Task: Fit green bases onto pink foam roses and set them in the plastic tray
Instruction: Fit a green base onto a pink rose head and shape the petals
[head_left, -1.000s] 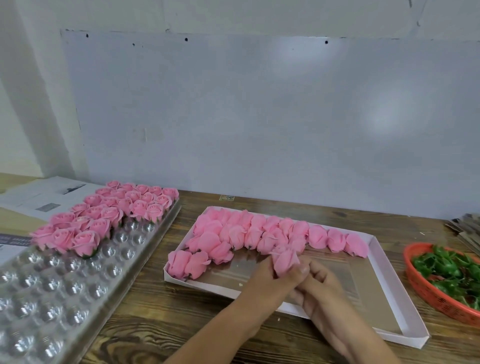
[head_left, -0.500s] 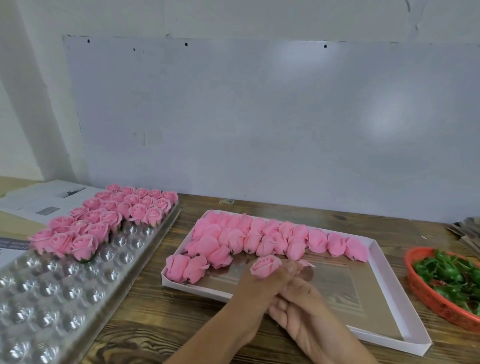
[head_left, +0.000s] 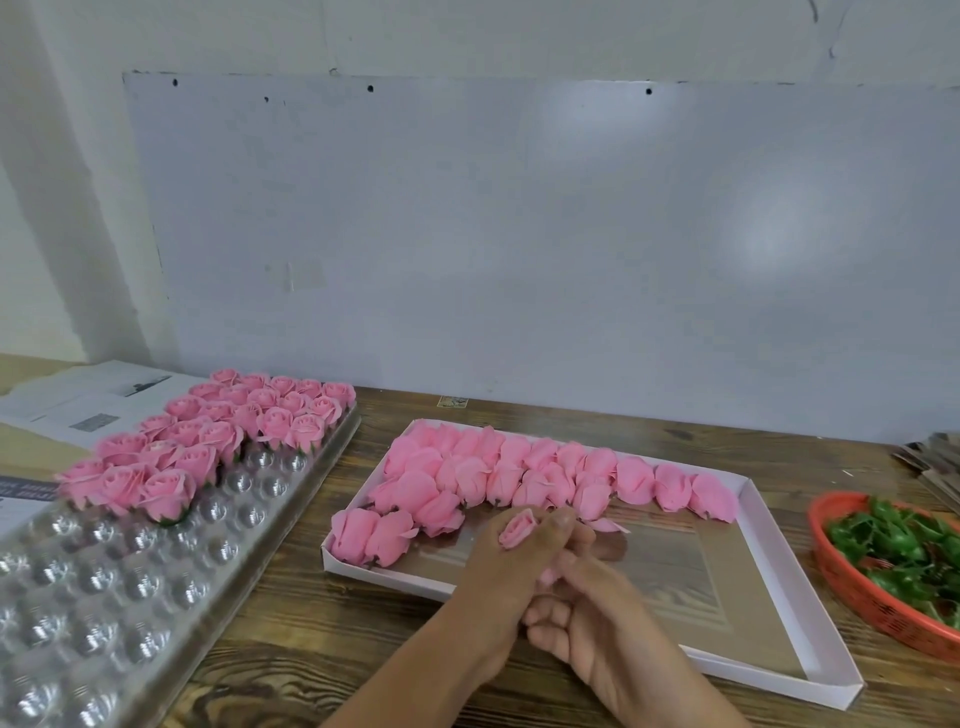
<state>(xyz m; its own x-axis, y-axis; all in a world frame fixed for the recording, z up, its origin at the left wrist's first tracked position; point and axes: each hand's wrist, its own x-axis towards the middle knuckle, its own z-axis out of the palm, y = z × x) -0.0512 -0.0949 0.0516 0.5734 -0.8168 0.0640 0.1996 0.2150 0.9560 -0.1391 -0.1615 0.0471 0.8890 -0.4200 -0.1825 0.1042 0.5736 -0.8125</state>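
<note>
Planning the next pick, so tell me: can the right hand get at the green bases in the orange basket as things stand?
Probably yes. The orange basket of green bases sits open-topped on the right hand's side, with only the white box's low rim between. That hand's fingers are curled beside the left hand's rose.

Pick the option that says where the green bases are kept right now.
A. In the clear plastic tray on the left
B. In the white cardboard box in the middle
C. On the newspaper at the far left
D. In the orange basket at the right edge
D: the green bases lie heaped in the orange basket at the table's right edge.
</note>
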